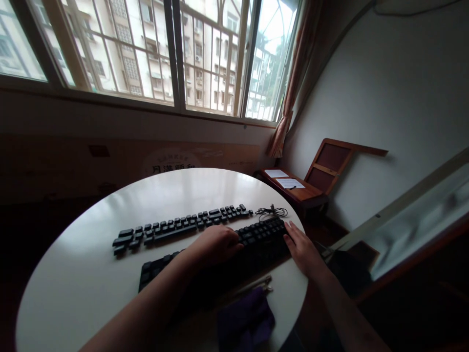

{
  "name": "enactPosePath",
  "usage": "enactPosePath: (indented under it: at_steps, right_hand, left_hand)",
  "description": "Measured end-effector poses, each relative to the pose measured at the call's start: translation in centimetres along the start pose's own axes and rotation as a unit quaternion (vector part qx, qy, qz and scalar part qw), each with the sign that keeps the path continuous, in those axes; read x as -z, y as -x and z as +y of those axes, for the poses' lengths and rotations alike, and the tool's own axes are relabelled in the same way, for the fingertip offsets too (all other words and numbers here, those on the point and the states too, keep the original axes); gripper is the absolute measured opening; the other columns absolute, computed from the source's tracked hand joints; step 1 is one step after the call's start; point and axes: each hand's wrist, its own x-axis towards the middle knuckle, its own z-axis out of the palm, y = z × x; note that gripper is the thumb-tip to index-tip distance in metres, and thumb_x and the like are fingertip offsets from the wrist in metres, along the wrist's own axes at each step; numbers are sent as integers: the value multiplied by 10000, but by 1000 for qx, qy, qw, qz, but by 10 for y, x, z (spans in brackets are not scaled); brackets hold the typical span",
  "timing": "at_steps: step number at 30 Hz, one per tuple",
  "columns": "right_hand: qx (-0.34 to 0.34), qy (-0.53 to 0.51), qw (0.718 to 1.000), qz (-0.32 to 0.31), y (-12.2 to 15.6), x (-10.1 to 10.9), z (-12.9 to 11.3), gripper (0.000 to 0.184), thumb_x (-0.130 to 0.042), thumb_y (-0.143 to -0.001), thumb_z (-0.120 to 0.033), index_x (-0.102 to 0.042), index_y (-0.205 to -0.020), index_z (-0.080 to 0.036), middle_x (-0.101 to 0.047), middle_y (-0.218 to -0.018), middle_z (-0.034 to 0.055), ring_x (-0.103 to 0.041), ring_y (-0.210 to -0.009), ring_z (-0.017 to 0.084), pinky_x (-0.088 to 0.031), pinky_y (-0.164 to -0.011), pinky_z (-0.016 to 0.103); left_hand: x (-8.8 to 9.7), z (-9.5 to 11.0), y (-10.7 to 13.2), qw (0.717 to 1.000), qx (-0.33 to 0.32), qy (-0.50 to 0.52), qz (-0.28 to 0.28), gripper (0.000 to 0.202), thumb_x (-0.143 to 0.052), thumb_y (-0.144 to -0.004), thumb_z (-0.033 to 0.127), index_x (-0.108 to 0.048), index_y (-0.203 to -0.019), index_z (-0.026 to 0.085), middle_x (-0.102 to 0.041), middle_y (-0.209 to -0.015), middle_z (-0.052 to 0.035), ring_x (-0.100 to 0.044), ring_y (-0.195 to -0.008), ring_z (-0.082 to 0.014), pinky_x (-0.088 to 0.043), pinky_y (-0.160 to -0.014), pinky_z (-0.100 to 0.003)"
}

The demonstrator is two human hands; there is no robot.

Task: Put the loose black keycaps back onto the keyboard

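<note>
1. One black keyboard (pixel 261 232) lies on the round white table (pixel 88 288) that I watch from afar; with twelve straight ahead, it stretches from around the middle toward three.
2. Left hand (pixel 217 243): curled over the keyboard's middle; its fingertips are hidden from me, so I cannot tell whether it grasps anything.
3. Right hand (pixel 302 248): fingers loosely stretched, tips against the keyboard's end at three, clasping nothing that I can see.
4. My main worry: that end sits near the table's edge, so a hard shove toward three could push it over.
5. Knuckles swung toward eleven could scatter the loose keys (pixel 176 233), spread from ten to one. The coiled cable (pixel 271 211) at two, just beside the keyboard, might snag if things shifted.
6. Long axis: roughly half past eight to half past two, one long side facing me at half past five. I cannot read the lettering, so which side is its top stays uncertain.
</note>
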Motion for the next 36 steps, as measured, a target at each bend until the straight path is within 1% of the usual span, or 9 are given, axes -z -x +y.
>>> enactPosePath:
  at_steps: [4,8,10,13,16,22,30,32,36]
  right_hand:
    - [24,-1,999,47,-2,12,-29,659,-326,-1042,-531,-286,-1638,-252,-215,-1666,69,-307,-1540,258,-357,-1254,479]
    - [143,-37,983,109,-29,45,-96,699,-438,-1014,-435,-213,-1657,-277,-171,-1678,50,-298,-1544,254,-357,-1256,456]
    - [214,-62,968,116,-54,61,-134,633,-475,-986,-330,-368,-1605,-255,-348,-1614,47,-341,-1522,236,-343,-1269,437]
    - [304,-108,943,86,-88,66,-183,425,-473,-940,-199,-709,-1289,-253,-686,-1257,9,-580,-1297,175,-458,-1164,338]
    - [317,-155,931,94,-104,48,-210,388,-485,-901,-169,-768,-1161,-218,-743,-1052,27,-680,-1007,138,-540,-960,257]
    - [296,-195,932,79,-102,1,-188,347,-490,-895,-199,-788,-1073,-211,-747,-1003,31,-691,-898,122,-532,-842,218]
    - [300,-250,917,80,-115,-12,-166,295,-514,-890,-198,-778,-1021,-208,-748,-1001,18,-703,-842,118,-543,-764,215]
    - [305,-252,915,82,-115,-14,-165,288,-519,-888,-190,-777,-1015,-216,-747,-1001,8,-697,-808,109,-540,-741,211]
    - [324,-258,908,66,-112,-17,-165,288,-525,-895,-184,-774,-1033,-228,-745,-1010,0,-686,-767,93,-532,-714,201]
  left_hand:
    - [-2,-1,1,1000,-8,-9,4,278,-599,-923,323,-630,-681,189,-703,-759,-32,-644,-717,-175,-399,-627,-280]
    - [-1,3,4,1000,-8,-11,-3,263,-619,-914,320,-640,-690,185,-710,-782,-30,-643,-722,-172,-397,-620,-282]
    - [2,6,5,1000,-11,-17,-4,266,-618,-924,328,-649,-703,183,-714,-807,-29,-644,-730,-173,-398,-626,-291]
    - [7,10,6,999,-1,-41,-7,283,-620,-928,356,-658,-712,177,-710,-813,-37,-645,-729,-183,-391,-614,-304]
    - [11,10,7,997,16,-67,-17,316,-611,-934,371,-657,-695,170,-698,-786,-47,-641,-708,-191,-381,-588,-311]
    - [13,5,7,995,22,-99,-14,281,-627,-936,366,-693,-743,173,-711,-793,-59,-670,-776,-219,-434,-608,-311]
    - [19,14,13,986,-19,-146,80,280,-647,-929,335,-670,-697,181,-694,-713,-26,-650,-709,-175,-416,-590,-283]
    - [32,16,16,978,9,-169,123,293,-623,-938,337,-661,-692,181,-680,-698,-26,-623,-667,-166,-387,-579,-282]
    - [72,-2,30,949,170,-163,211,337,-597,-934,360,-627,-654,175,-633,-664,-16,-525,-585,-140,-289,-549,-276]
